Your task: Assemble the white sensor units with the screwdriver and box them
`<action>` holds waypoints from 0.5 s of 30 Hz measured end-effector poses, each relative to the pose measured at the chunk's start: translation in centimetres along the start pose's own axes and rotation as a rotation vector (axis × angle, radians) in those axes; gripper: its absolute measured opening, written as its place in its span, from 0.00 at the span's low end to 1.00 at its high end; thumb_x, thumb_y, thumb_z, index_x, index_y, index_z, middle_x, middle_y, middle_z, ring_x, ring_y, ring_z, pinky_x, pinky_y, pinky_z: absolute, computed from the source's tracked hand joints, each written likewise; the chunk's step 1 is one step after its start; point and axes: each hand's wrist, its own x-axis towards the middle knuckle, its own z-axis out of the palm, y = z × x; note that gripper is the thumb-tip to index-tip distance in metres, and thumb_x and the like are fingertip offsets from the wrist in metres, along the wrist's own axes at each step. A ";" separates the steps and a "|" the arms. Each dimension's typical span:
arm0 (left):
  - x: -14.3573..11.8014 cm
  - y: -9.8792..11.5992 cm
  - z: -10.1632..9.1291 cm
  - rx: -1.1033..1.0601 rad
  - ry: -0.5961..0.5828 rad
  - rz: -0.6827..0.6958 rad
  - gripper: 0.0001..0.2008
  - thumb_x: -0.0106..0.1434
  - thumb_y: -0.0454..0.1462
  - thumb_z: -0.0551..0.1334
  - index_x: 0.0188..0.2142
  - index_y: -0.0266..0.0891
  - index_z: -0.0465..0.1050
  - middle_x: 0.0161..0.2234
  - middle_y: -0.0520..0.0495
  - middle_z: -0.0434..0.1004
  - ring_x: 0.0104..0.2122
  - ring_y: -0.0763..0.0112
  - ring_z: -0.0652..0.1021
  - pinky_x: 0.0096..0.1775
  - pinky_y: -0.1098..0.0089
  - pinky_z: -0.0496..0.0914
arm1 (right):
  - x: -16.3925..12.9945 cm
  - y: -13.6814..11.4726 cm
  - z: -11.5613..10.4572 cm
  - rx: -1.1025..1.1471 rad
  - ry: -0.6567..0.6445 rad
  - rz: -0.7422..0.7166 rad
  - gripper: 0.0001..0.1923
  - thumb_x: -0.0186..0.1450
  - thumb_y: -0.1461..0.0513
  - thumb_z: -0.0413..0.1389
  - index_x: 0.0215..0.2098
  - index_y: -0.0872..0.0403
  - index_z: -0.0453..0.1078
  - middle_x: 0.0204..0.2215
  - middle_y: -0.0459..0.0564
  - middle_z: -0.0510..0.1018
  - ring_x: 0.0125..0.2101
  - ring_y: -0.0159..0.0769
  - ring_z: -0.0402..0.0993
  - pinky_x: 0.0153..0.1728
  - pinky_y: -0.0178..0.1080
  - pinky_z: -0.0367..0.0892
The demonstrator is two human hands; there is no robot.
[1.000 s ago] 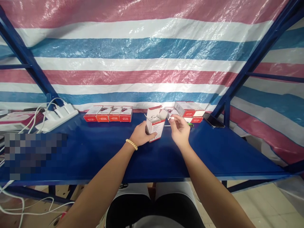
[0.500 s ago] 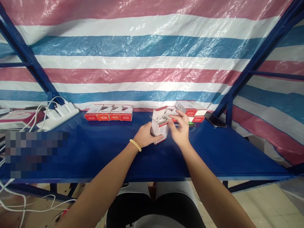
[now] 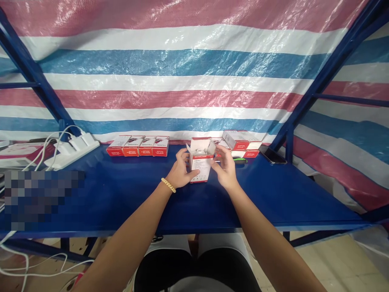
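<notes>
A small white and red cardboard box (image 3: 199, 168) stands upright in front of me, its lid raised and side flaps spread. "DETECTOR" is printed along its upper front edge. My left hand (image 3: 181, 170) is closed on the box's left side, thumb across the front and fingers behind. At the right edge, my right hand (image 3: 225, 168) holds the box near the top, thumb at the front corner and fingers by the side flap. What lies inside is hidden by the front wall.
Several matching boxes (image 3: 138, 147) stand in a row at back left. More boxes (image 3: 240, 142) are stacked at back right, with a green-handled tool (image 3: 240, 161) before them. A phone (image 3: 272, 155) lies farther right. A white power strip (image 3: 74, 152) with cables sits left on the blue table (image 3: 121, 202).
The box has turned and straightened so its printed front faces me. My right hand has moved from above the box opening down to its right side.
</notes>
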 end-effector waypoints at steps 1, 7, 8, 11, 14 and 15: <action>0.0 -0.1 -0.1 -0.009 -0.016 0.002 0.44 0.55 0.40 0.67 0.61 0.43 0.38 0.52 0.38 0.70 0.46 0.61 0.77 0.44 0.63 0.72 | 0.0 -0.2 0.0 0.005 -0.045 -0.011 0.27 0.62 0.51 0.58 0.57 0.48 0.61 0.56 0.55 0.69 0.53 0.44 0.69 0.45 0.44 0.71; 0.1 0.9 -0.8 0.010 -0.090 -0.011 0.34 0.58 0.41 0.65 0.60 0.45 0.52 0.59 0.39 0.64 0.48 0.59 0.76 0.45 0.61 0.73 | -0.2 -0.7 -0.3 0.035 -0.201 0.006 0.23 0.60 0.49 0.59 0.51 0.47 0.69 0.62 0.54 0.60 0.62 0.47 0.59 0.53 0.48 0.67; 0.1 1.1 -0.9 0.006 -0.098 -0.019 0.32 0.58 0.41 0.65 0.59 0.45 0.55 0.60 0.39 0.63 0.48 0.59 0.76 0.45 0.62 0.73 | -0.2 -0.7 -0.4 0.055 -0.211 0.020 0.23 0.60 0.48 0.58 0.51 0.47 0.69 0.63 0.53 0.60 0.63 0.47 0.58 0.53 0.48 0.67; 0.2 1.4 -1.0 -0.022 -0.104 -0.036 0.30 0.57 0.41 0.65 0.57 0.44 0.58 0.59 0.41 0.64 0.48 0.59 0.76 0.45 0.62 0.73 | 0.0 -0.6 -0.4 0.102 -0.224 0.033 0.23 0.60 0.47 0.58 0.51 0.46 0.69 0.62 0.53 0.62 0.62 0.48 0.59 0.51 0.48 0.68; 0.3 1.6 -1.1 -0.025 -0.110 -0.009 0.30 0.56 0.38 0.66 0.57 0.45 0.58 0.57 0.43 0.67 0.48 0.59 0.76 0.46 0.62 0.73 | 0.2 -0.6 -0.3 0.091 -0.185 0.042 0.23 0.61 0.45 0.56 0.49 0.47 0.71 0.57 0.53 0.67 0.57 0.46 0.66 0.48 0.46 0.69; 0.3 1.6 -1.1 -0.020 -0.112 0.008 0.30 0.56 0.37 0.65 0.57 0.45 0.58 0.56 0.43 0.68 0.47 0.60 0.76 0.46 0.63 0.73 | 0.2 -0.7 -0.2 0.073 -0.157 0.047 0.23 0.62 0.44 0.54 0.47 0.47 0.73 0.55 0.53 0.69 0.56 0.45 0.67 0.48 0.46 0.69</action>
